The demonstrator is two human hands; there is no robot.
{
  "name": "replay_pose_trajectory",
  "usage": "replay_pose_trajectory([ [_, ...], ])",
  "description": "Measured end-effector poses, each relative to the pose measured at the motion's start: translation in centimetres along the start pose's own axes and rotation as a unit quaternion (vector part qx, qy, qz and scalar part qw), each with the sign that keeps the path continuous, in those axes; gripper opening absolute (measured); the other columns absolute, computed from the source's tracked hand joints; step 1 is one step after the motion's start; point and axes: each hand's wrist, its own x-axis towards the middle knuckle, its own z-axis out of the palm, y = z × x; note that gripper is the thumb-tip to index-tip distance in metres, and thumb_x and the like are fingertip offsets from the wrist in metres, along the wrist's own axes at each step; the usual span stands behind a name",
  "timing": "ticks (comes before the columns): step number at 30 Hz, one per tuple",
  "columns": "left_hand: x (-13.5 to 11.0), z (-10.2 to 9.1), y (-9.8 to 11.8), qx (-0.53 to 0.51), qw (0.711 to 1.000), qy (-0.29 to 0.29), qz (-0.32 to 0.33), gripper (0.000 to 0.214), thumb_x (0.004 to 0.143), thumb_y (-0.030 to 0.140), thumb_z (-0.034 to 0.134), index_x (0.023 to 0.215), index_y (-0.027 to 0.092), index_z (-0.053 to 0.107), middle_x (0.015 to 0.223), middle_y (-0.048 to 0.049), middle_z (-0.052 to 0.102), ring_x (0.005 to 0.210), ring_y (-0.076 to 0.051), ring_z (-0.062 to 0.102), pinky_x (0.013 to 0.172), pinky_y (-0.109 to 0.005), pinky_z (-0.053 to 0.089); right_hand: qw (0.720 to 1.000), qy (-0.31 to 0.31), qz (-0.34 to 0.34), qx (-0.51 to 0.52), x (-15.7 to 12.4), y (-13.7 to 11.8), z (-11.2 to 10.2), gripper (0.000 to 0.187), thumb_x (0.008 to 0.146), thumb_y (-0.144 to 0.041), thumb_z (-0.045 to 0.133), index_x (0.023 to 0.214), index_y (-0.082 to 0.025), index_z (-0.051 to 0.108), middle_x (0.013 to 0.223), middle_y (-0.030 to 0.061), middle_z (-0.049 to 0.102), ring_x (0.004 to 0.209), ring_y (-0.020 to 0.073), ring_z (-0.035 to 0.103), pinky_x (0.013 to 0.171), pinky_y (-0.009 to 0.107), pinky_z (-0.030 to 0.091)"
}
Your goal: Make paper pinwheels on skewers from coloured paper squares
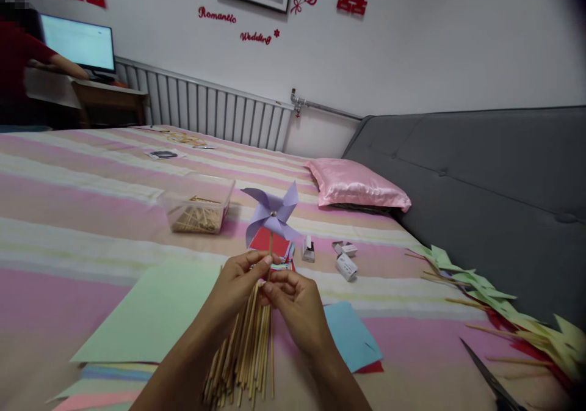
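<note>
A purple paper pinwheel (271,213) stands upright on a thin wooden stick, above the striped bed. My left hand (238,284) pinches the stick just under the wheel, fingers closed. My right hand (295,301) meets it from the right, fingertips closed on the lower part of the same stick. Under both hands lies a bundle of bamboo sticks (242,353). A small stack of coloured paper squares, red on top (273,244), sits just behind the hands.
A light green sheet (153,310) tops a paper stack at left; a blue sheet (350,334) lies right. A clear box of sticks (198,206), small boxes (345,264), finished green pinwheels (494,304), scissors (492,380), pink pillow (357,185). Another person sits at a far-left desk (18,63).
</note>
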Motion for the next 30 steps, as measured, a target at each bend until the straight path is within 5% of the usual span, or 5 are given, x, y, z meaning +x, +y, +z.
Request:
replay_pose_trajectory([
  [7, -0.5, 1.2, -1.1, 0.162, 0.973, 0.123, 0.112, 0.043, 0.076, 0.043, 0.063, 0.108, 0.015, 0.063, 0.098, -0.0097, 0.067, 0.081, -0.022, 0.063, 0.067, -0.031, 0.05, 0.996, 0.072, -0.05, -0.009, 0.6, -0.8, -1.3, 0.026, 0.067, -0.036, 0.072, 0.079, -0.013, 0.068, 0.066, 0.0046, 0.07, 0.056, 0.0153, 0.064, 0.059, 0.028, 0.051],
  [13, -4.2, 5.2, -2.8, 0.398, 0.794, 0.194, 0.415, 0.038, 0.084, 0.029, 0.054, 0.12, 0.015, 0.053, 0.122, -0.0153, 0.057, 0.115, -0.028, 0.051, 0.098, -0.047, 0.039, 0.976, 0.206, -0.073, 0.011, 0.8, -2.2, -4.6, 0.021, 0.064, -0.032, 0.07, 0.073, -0.014, 0.065, 0.063, 0.0031, 0.069, 0.053, 0.0137, 0.064, 0.052, 0.022, 0.046],
  [17, -8.1, 7.4, -6.2, 0.506, 0.712, 0.082, 0.479, 0.044, 0.084, 0.023, 0.053, 0.126, 0.013, 0.047, 0.131, -0.0189, 0.05, 0.121, -0.031, 0.048, 0.098, -0.046, 0.041, 0.966, 0.252, -0.055, 0.013, -0.8, -3.5, -6.9, 0.018, 0.062, -0.029, 0.069, 0.068, -0.013, 0.064, 0.055, 0.0025, 0.067, 0.048, 0.0128, 0.062, 0.045, 0.019, 0.039],
  [22, -10.8, 5.8, -11.5, 0.596, 0.62, -0.076, 0.505, 0.04, 0.087, 0.029, 0.048, 0.125, 0.015, 0.048, 0.129, -0.0173, 0.056, 0.121, -0.029, 0.05, 0.095, -0.041, 0.046, 0.954, 0.295, -0.053, 0.006, -5.2, -7.2, -11.8, 0.018, 0.063, -0.027, 0.071, 0.073, -0.012, 0.067, 0.061, 0.0022, 0.069, 0.049, 0.011, 0.063, 0.046, 0.017, 0.038],
  [30, -11.2, 4.4, -13.2, 0.654, 0.569, -0.089, 0.49, 0.047, 0.088, 0.042, 0.043, 0.116, 0.007, 0.058, 0.113, -0.0158, 0.067, 0.106, -0.029, 0.062, 0.087, -0.043, 0.053, 0.894, 0.447, -0.042, -0.006, -13.3, -10.7, -24.5, 0.013, 0.079, -0.022, 0.065, 0.086, -0.011, 0.063, 0.07, -0.0001, 0.066, 0.056, 0.0087, 0.061, 0.052, 0.019, 0.046],
])
